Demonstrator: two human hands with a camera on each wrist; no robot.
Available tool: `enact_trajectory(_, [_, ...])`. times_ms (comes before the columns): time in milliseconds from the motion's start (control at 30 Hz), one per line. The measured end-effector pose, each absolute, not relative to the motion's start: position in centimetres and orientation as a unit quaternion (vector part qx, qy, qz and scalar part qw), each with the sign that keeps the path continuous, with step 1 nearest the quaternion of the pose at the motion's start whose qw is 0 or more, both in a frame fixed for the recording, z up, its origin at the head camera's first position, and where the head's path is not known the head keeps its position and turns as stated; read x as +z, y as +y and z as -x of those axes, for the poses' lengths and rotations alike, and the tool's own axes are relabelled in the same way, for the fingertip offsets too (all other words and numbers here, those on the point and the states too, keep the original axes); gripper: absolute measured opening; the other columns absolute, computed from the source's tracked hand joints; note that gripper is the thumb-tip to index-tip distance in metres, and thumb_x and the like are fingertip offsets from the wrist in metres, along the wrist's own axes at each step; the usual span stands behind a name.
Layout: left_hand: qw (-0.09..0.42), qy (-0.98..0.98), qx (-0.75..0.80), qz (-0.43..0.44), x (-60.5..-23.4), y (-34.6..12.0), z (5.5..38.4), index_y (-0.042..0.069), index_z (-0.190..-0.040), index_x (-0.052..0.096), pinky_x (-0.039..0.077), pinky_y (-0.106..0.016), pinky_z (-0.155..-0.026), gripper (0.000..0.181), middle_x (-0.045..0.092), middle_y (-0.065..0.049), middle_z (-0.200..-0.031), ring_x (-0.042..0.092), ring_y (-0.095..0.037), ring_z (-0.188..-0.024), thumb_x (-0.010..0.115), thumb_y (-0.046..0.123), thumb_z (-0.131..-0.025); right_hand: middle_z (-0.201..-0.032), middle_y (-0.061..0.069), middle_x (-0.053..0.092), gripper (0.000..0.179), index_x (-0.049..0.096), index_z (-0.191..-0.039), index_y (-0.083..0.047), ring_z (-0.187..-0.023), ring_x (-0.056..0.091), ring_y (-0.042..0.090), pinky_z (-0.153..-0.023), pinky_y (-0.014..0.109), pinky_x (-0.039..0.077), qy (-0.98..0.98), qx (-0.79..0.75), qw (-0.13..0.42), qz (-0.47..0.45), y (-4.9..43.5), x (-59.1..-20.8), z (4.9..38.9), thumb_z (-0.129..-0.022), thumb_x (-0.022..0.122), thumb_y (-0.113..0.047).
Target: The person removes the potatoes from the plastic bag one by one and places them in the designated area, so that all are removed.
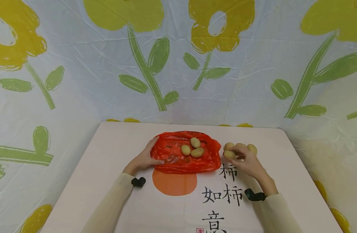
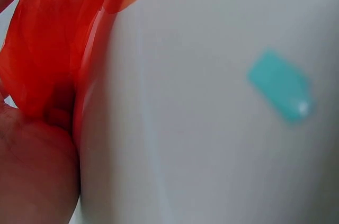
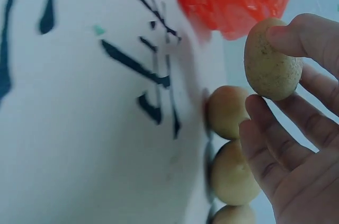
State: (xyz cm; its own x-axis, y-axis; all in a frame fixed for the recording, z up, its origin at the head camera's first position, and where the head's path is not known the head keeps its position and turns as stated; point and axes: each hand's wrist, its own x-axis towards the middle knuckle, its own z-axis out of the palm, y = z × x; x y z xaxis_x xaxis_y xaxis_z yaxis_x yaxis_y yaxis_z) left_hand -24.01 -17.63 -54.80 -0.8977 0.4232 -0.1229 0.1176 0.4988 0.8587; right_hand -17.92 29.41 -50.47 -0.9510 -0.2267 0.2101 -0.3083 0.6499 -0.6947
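A red plastic bag (image 1: 172, 165) lies spread with its mouth facing up, and three potatoes (image 1: 197, 152) sit in it. My left hand (image 1: 143, 158) holds the bag's left side; the left wrist view has the red plastic (image 2: 53, 38) between thumb and fingers. Right of the bag, my right hand (image 1: 249, 163) pinches a potato (image 3: 270, 70) between thumb and fingertips, raised off the table. Behind and below that hand are further potatoes (image 1: 252, 149) in a row, partly hidden by the fingers in the head view.
The pale table covering (image 1: 108, 161) bears an orange disc print (image 1: 174, 186) and black brushed characters (image 1: 222, 195). A flower-patterned cloth (image 1: 178, 106) hangs behind the table's back edge. A blurred teal patch (image 2: 283, 86) shows in the left wrist view.
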Motion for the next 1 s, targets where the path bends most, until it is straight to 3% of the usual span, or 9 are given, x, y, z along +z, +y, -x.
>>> enact_trajectory(333, [0.161, 0.852, 0.473, -0.158, -54.7, -17.5, 23.9, 0.029, -0.166, 0.011, 0.012, -0.068, -0.124, 0.117, 0.004, -0.004, -0.174, -0.001, -0.033, -0.161, 0.087, 0.036, -0.078, -0.123, 0.017, 0.068, 0.045, 0.065, -0.13, 0.0, -0.101, 0.07, 0.034, -0.089, 0.053, 0.06, -0.903, 0.41, 0.029, -0.121, 30.0, -51.5, 17.2, -0.087, 0.08, -0.007])
enact_trajectory(800, [0.167, 0.85, 0.474, -0.158, -54.5, -17.5, 23.8, 0.027, -0.167, 0.01, 0.011, -0.068, -0.124, 0.117, 0.004, -0.004, -0.174, -0.003, -0.033, -0.161, 0.087, 0.034, -0.079, -0.112, 0.012, 0.07, 0.04, 0.068, -0.121, -0.004, -0.096, 0.068, 0.027, -0.086, 0.044, 0.06, -0.924, 0.369, 0.028, -0.093, 30.3, -52.7, 17.2, -0.084, 0.084, -0.011])
enact_trajectory(1000, [0.165, 0.849, 0.475, -0.159, -54.4, -17.5, 23.8, 0.026, -0.167, 0.01, 0.012, -0.067, -0.124, 0.118, 0.003, -0.004, -0.174, -0.001, -0.033, -0.161, 0.087, 0.034, -0.079, -0.116, 0.015, 0.069, 0.043, 0.067, -0.122, -0.002, -0.096, 0.068, 0.028, -0.084, 0.042, 0.06, -0.925, 0.367, 0.038, -0.094, 30.4, -53.0, 17.4, -0.084, 0.084, -0.01])
